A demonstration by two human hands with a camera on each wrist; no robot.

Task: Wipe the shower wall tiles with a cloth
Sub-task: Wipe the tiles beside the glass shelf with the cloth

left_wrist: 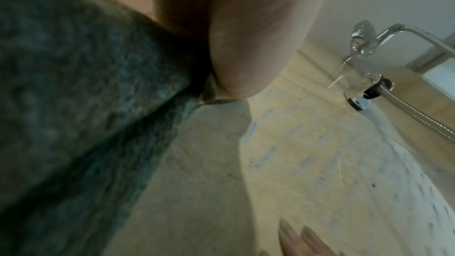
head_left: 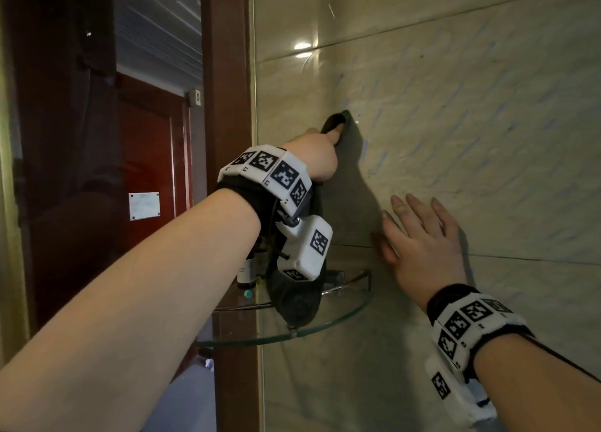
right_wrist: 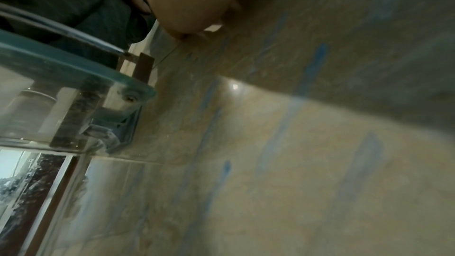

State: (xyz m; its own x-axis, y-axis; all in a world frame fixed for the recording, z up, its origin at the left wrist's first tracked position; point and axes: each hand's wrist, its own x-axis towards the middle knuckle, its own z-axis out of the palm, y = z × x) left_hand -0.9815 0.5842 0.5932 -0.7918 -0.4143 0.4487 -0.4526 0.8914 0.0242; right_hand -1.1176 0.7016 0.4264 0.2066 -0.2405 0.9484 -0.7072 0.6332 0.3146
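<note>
Dark cloth (head_left: 344,132), one, pressed to beige wall tiles (head_left: 471,113) above glass shelf (head_left: 341,321) and gripped by left hand (head_left: 317,157); right hand (head_left: 419,236) flat, fingers spread, empty, just beside.

Wall tiles (head_left: 455,139): beige, marbled, with blue streaks. Cloth (left_wrist: 74,104): dark grey-green. Door frame (head_left: 224,74): reddish-brown. Wrist bands (head_left: 270,171): white, black square markers.

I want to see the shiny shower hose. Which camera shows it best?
The left wrist view: the hose and its chrome holder show plainly on the wall, beyond the cloth. The head and right wrist views do not show the hose.
</note>
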